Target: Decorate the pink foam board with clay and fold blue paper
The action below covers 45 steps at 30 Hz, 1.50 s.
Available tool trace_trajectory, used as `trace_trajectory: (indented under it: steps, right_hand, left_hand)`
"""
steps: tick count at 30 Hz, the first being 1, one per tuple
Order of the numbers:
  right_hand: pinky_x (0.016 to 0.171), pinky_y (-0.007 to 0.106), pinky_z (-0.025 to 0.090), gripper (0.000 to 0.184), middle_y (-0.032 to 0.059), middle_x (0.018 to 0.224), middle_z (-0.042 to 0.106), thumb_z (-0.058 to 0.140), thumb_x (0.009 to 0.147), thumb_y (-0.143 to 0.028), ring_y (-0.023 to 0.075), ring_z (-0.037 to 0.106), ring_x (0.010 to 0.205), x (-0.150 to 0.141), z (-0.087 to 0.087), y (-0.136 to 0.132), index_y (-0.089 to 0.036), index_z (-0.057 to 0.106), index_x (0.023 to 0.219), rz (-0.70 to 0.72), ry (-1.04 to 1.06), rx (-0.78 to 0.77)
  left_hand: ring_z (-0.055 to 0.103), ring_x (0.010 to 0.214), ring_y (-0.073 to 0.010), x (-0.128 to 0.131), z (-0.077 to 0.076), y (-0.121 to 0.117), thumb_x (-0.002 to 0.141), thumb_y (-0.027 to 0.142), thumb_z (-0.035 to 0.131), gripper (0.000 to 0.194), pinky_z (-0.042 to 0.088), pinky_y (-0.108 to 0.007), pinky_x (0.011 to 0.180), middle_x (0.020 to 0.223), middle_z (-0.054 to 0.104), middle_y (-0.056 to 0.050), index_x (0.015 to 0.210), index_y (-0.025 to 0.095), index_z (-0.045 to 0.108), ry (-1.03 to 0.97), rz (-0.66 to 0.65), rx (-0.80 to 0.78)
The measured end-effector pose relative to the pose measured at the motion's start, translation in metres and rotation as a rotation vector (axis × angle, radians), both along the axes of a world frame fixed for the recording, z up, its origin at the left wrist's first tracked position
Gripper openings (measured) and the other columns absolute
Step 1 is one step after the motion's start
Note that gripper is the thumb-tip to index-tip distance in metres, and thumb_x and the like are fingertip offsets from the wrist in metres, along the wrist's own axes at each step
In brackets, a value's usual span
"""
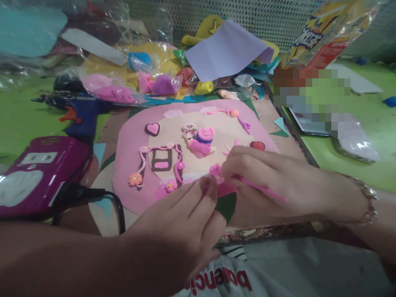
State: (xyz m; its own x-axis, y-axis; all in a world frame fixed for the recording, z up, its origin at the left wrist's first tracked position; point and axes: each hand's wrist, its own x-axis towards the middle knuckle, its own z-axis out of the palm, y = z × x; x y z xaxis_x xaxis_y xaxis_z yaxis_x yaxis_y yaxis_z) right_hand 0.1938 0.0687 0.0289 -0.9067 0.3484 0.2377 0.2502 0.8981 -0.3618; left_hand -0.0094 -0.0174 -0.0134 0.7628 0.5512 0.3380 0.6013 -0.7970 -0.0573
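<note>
A pink foam sheet (pixel 130 132) with a cream middle lies in front of me, decorated with modelling clay. On it are a pink and blue clay snail (pixel 201 142), a pink heart (pixel 152 129), a dark frame (pixel 161 159) and several clay flowers. My right hand (pixel 262 177) is closed over the sheet's near right part, with a thin pink clay strand (pixel 262 189) trailing from its fingers. My left hand (pixel 188 218) pinches at the sheet's near edge, close to the right fingertips. Whatever sits between the left fingertips is hidden. A pink clay coil (pixel 215 169) shows beside both hands.
At the left are a purple power box (pixel 46 165) with a black cable (pixel 119 206) and a blue glue gun (pixel 82 109). Bagged clay lumps (pixel 161 84) and a lilac sheet (pixel 229 49) lie behind. A phone (pixel 309 121) and snack bag (pixel 328 33) are right.
</note>
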Motion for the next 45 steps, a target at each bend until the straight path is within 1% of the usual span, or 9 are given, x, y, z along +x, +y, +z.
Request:
trace_trajectory:
  steps: [2, 5, 10, 13, 22, 29, 39, 42, 45]
  right_hand:
    - [0.064, 0.025, 0.045, 0.013, 0.0051, 0.085, 0.054, 0.037, 0.09, -0.011, 0.0126, 0.053, 0.074, 0.0007, 0.0006, 0.0008, -0.015, 0.048, 0.094, -0.021, 0.063, -0.005]
    - [0.065, 0.025, 0.045, 0.014, 0.0045, 0.085, 0.055, 0.038, 0.087, -0.008, 0.0127, 0.053, 0.075, 0.0004, 0.0026, 0.0022, -0.017, 0.048, 0.092, -0.019, 0.119, -0.017]
    - [0.064, 0.025, 0.044, 0.017, 0.0044, 0.084, 0.056, 0.038, 0.085, -0.006, 0.0127, 0.053, 0.073, -0.0006, 0.0028, 0.0038, -0.017, 0.049, 0.091, 0.01, 0.098, -0.08]
    - [0.065, 0.026, 0.044, 0.016, 0.0053, 0.087, 0.056, 0.038, 0.086, -0.007, 0.0131, 0.053, 0.075, -0.0001, 0.0014, 0.0041, -0.017, 0.049, 0.092, 0.021, 0.074, -0.115]
    - [0.065, 0.025, 0.043, 0.016, 0.0052, 0.087, 0.055, 0.038, 0.086, -0.005, 0.0132, 0.052, 0.076, 0.0004, 0.0008, 0.004, -0.016, 0.048, 0.092, 0.003, 0.034, -0.117]
    - [0.066, 0.025, 0.043, 0.015, 0.0049, 0.087, 0.054, 0.038, 0.087, -0.006, 0.0126, 0.052, 0.075, -0.0005, 0.001, 0.0032, -0.016, 0.048, 0.092, 0.008, 0.04, -0.126]
    - [0.063, 0.025, 0.043, 0.015, 0.0046, 0.086, 0.053, 0.038, 0.089, -0.008, 0.0125, 0.051, 0.072, -0.0003, 0.0002, 0.0029, -0.016, 0.049, 0.093, 0.001, 0.004, -0.111]
    - [0.062, 0.025, 0.043, 0.016, 0.0041, 0.084, 0.054, 0.038, 0.087, -0.007, 0.0127, 0.051, 0.07, -0.0014, 0.0009, 0.0016, -0.016, 0.05, 0.094, -0.004, -0.019, -0.105]
    - [0.062, 0.025, 0.043, 0.016, 0.0043, 0.084, 0.055, 0.039, 0.087, -0.008, 0.0127, 0.052, 0.07, -0.0016, 0.0014, 0.001, -0.017, 0.05, 0.094, -0.008, -0.002, -0.102]
  left_hand:
    - [0.052, 0.116, -0.0342, 0.0003, 0.0004, -0.0008, 0.087, 0.04, 0.049, 0.036, 0.042, -0.043, 0.096, 0.123, 0.056, -0.022, 0.103, 0.008, 0.055, 0.005, 0.018, -0.019]
    - [0.051, 0.117, -0.0335, 0.0011, 0.0009, -0.0014, 0.086, 0.04, 0.05, 0.034, 0.042, -0.042, 0.097, 0.123, 0.057, -0.021, 0.101, 0.01, 0.055, 0.002, 0.019, -0.018]
    - [0.052, 0.115, -0.0321, 0.0036, 0.0021, -0.0034, 0.086, 0.038, 0.051, 0.03, 0.04, -0.041, 0.098, 0.122, 0.057, -0.02, 0.1, 0.011, 0.055, 0.02, 0.074, -0.041]
    - [0.052, 0.114, -0.0324, 0.004, 0.003, -0.0047, 0.086, 0.038, 0.052, 0.031, 0.04, -0.041, 0.098, 0.122, 0.057, -0.02, 0.099, 0.011, 0.055, 0.022, 0.066, -0.05]
    - [0.05, 0.117, -0.0339, 0.0035, 0.0039, -0.0047, 0.08, 0.043, 0.061, 0.039, 0.039, -0.041, 0.099, 0.123, 0.056, -0.021, 0.101, 0.01, 0.055, 0.024, 0.065, -0.053]
    - [0.05, 0.116, -0.0331, 0.0031, 0.003, -0.004, 0.083, 0.043, 0.057, 0.037, 0.037, -0.041, 0.1, 0.122, 0.056, -0.02, 0.1, 0.01, 0.054, 0.017, 0.058, -0.042]
    - [0.051, 0.114, -0.0332, 0.002, 0.001, -0.0046, 0.087, 0.039, 0.05, 0.031, 0.04, -0.042, 0.097, 0.119, 0.057, -0.02, 0.099, 0.01, 0.054, 0.018, 0.061, -0.04]
    - [0.054, 0.111, -0.0327, 0.0016, 0.0012, -0.003, 0.088, 0.038, 0.048, 0.03, 0.041, -0.042, 0.096, 0.111, 0.061, -0.017, 0.098, 0.011, 0.054, 0.008, 0.03, -0.034]
    - [0.054, 0.111, -0.0343, 0.0014, 0.0005, -0.0006, 0.087, 0.04, 0.05, 0.032, 0.041, -0.043, 0.097, 0.114, 0.06, -0.019, 0.099, 0.01, 0.054, 0.017, 0.011, -0.027]
